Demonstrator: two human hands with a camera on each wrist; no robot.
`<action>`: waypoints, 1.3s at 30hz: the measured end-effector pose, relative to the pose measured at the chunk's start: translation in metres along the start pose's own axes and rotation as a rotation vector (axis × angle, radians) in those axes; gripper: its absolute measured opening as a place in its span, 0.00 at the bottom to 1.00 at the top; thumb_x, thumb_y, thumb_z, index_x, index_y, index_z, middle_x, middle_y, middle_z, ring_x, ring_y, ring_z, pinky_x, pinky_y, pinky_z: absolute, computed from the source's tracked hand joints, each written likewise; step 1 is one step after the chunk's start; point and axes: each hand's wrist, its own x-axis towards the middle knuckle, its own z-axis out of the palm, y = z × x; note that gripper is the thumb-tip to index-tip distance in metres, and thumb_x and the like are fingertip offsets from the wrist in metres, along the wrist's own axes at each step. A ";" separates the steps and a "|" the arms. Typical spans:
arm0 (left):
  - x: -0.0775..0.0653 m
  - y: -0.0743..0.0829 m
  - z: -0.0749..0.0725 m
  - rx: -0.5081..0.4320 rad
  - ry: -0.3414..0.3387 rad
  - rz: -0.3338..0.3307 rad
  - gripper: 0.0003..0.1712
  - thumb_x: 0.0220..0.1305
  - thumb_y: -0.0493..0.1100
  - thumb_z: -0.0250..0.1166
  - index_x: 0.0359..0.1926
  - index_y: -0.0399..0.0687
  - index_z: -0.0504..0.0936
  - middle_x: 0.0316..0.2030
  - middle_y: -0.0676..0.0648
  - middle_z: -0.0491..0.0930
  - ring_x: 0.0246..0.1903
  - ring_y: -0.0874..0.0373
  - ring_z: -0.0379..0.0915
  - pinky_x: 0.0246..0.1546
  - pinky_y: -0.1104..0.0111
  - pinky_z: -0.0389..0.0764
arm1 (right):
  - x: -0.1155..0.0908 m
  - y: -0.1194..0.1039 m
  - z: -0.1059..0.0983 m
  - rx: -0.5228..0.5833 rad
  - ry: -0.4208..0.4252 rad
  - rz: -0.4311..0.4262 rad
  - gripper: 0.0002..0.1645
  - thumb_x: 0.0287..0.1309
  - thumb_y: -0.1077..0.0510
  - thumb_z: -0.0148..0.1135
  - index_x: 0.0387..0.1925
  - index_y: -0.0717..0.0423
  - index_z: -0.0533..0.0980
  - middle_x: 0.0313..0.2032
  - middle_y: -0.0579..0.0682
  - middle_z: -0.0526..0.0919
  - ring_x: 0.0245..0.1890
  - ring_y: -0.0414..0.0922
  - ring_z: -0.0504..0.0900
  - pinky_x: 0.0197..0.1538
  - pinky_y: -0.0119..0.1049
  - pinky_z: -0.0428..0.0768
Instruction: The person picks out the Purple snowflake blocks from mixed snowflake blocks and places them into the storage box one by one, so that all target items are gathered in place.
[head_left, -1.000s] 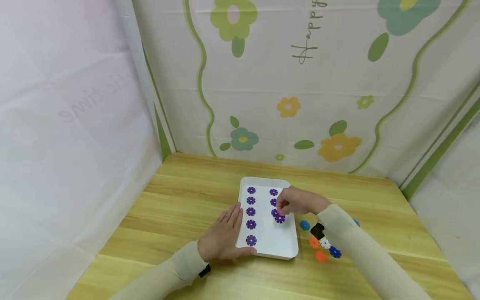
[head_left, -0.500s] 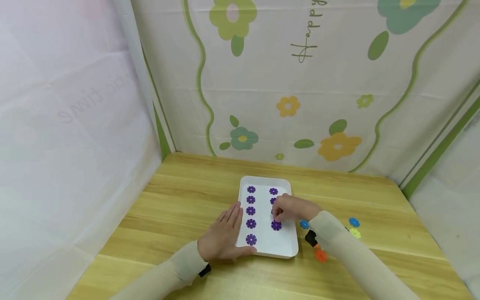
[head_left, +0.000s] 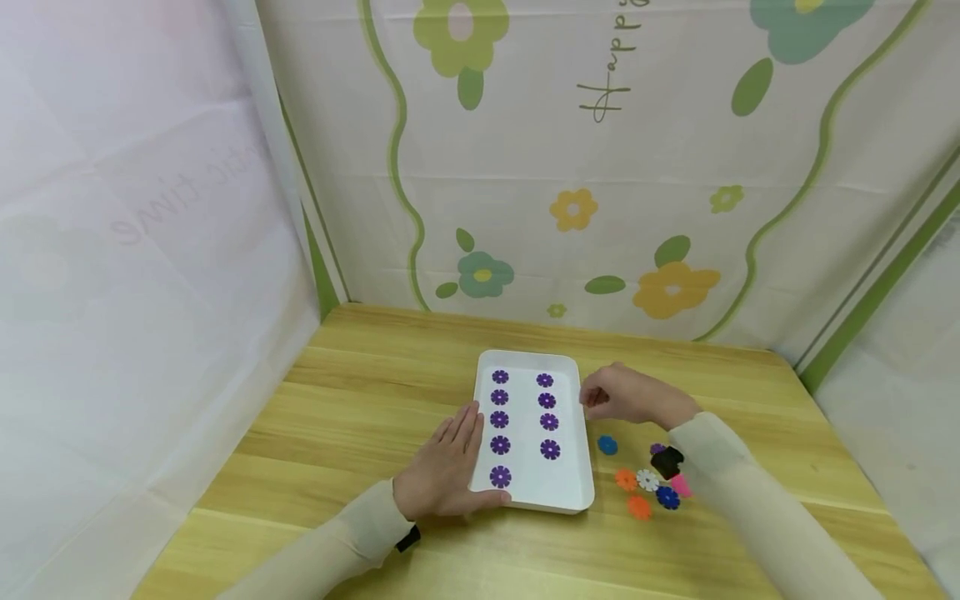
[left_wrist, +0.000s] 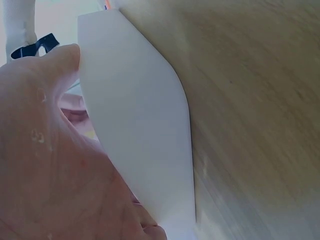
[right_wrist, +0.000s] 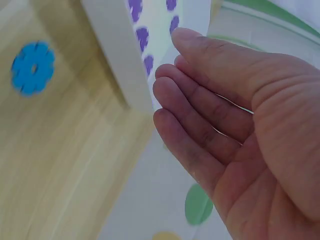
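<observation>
A white rectangular tray (head_left: 562,487) holds two columns of purple snowflake discs (head_left: 500,445); the nearest in the right column is a purple disc (head_left: 550,450). My left hand (head_left: 442,467) rests on the tray's near left corner, fingers straight along the left side and thumb along the front rim. In the left wrist view the tray's wall (left_wrist: 135,115) rises beside that hand (left_wrist: 60,150). Just right of the tray's right rim hovers my right hand (head_left: 633,396). Its fingers are loosely bent and hold nothing, as the right wrist view shows with the hand (right_wrist: 240,120).
Loose snowflake discs lie right of the tray: a light blue disc (head_left: 607,445), an orange disc (head_left: 639,507), a white disc (head_left: 647,480), a dark blue disc (head_left: 667,497) and a pink disc (head_left: 681,486). My right forearm passes over this area. A printed curtain (head_left: 525,167) stands behind the wooden table (head_left: 390,367).
My right hand has set a purple disc down at the near end of the right column, let go, and moved right past the tray's rim. My left hand has stayed in place.
</observation>
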 end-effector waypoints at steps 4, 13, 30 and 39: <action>-0.001 0.000 -0.001 -0.002 0.004 0.008 0.71 0.64 0.85 0.50 0.82 0.30 0.50 0.84 0.32 0.44 0.84 0.39 0.43 0.82 0.48 0.58 | -0.026 0.019 -0.010 -0.022 0.034 0.025 0.06 0.66 0.58 0.72 0.43 0.54 0.87 0.39 0.44 0.89 0.36 0.34 0.81 0.42 0.31 0.84; -0.001 -0.001 0.002 -0.017 0.027 0.028 0.71 0.65 0.85 0.51 0.82 0.28 0.51 0.84 0.30 0.45 0.84 0.37 0.45 0.81 0.45 0.59 | -0.084 0.061 -0.007 0.009 0.092 0.147 0.15 0.66 0.57 0.73 0.50 0.60 0.86 0.45 0.52 0.90 0.41 0.40 0.85 0.44 0.39 0.87; -0.001 -0.001 0.003 -0.021 0.028 0.025 0.71 0.65 0.86 0.49 0.82 0.29 0.50 0.84 0.30 0.44 0.84 0.37 0.44 0.82 0.45 0.58 | -0.115 0.085 0.057 0.092 0.188 0.235 0.22 0.59 0.51 0.79 0.51 0.59 0.85 0.44 0.47 0.89 0.42 0.42 0.87 0.44 0.37 0.88; -0.002 0.002 -0.002 -0.028 0.012 0.003 0.71 0.64 0.85 0.52 0.82 0.30 0.51 0.84 0.32 0.44 0.84 0.39 0.44 0.82 0.48 0.58 | -0.107 0.089 0.065 0.116 0.166 0.208 0.16 0.60 0.55 0.78 0.48 0.55 0.86 0.42 0.46 0.86 0.39 0.34 0.82 0.40 0.29 0.85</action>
